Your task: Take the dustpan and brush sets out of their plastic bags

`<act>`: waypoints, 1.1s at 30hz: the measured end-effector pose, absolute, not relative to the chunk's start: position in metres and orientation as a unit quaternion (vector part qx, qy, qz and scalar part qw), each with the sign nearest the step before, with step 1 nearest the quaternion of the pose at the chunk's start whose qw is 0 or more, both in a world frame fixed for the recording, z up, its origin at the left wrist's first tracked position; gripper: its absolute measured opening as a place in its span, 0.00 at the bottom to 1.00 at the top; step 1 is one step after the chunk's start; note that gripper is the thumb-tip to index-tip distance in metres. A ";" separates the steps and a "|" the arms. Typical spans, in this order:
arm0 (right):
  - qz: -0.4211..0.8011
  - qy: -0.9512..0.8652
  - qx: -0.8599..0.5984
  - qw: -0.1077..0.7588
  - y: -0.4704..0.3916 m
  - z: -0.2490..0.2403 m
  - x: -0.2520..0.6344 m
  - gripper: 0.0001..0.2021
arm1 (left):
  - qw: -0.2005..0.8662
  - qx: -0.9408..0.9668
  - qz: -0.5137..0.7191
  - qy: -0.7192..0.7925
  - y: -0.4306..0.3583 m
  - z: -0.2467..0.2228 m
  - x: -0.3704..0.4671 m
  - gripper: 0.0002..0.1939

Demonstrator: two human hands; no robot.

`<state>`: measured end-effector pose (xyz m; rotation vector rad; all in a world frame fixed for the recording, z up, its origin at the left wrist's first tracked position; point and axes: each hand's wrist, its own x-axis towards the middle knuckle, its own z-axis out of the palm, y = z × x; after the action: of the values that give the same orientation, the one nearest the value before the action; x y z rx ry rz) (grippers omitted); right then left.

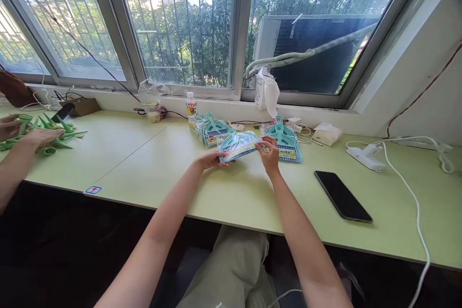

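Between my hands, above the green table, is a teal dustpan-and-brush set in clear plastic wrap [240, 145]. My left hand [212, 159] grips its left end, with fingers partly under it. At its right end, the fingers of my right hand [269, 150] pinch the wrap. Behind it to the left lie wrapped teal sets [213, 129]. More wrapped sets [283, 140] lie just behind and to the right of my right hand.
A black phone [342, 196] and a white power strip [365, 158] with cables lie right. A bottle [191, 109], plastic bag [151, 106] and tissue pack [266, 90] stand near the window. At far left, another person's hands [39, 137] touch green pointed pieces [65, 139].
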<state>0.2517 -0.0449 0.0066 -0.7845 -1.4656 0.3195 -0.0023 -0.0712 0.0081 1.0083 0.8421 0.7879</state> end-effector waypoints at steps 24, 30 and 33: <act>-0.004 -0.703 -0.431 0.566 -0.054 0.011 0.253 0.14 | 0.631 0.573 0.357 0.382 -0.082 0.018 -0.002 0.24; 0.310 -0.636 -0.405 0.580 -0.045 0.005 0.253 0.29 | 0.620 0.591 0.336 0.391 -0.076 0.011 -0.010 0.26; 0.494 -0.553 -0.407 0.533 -0.038 -0.002 0.255 0.36 | 0.616 0.591 0.322 0.409 -0.075 0.014 -0.009 0.25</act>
<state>0.2547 -0.0385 -0.0015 -0.9698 -1.3192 1.1767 -0.0090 -0.0750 0.0136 1.3614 0.9420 0.7404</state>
